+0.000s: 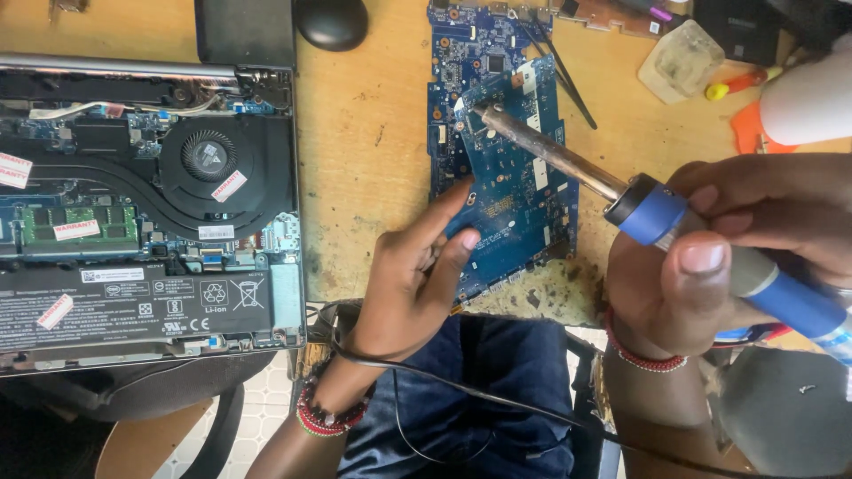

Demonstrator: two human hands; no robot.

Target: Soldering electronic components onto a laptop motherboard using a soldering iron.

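Observation:
My right hand (710, 257) grips a blue-handled soldering iron (657, 213); its metal tip touches the upper left part of a small blue circuit board (515, 177). My left hand (417, 266) holds that board by its lower left edge, tilted up off the table. Underneath it lies a larger blue circuit board (461, 53) flat on the wooden table (373, 124). The iron's black cord (444, 381) runs across my lap.
An opened laptop (142, 204) with fan, memory and battery exposed lies at the left. A black mouse (330, 22) sits at the top. Black tweezers (568, 80), a clear plastic container (682, 60), a yellow-red screwdriver (737, 84) and a white object (808, 98) lie at the right.

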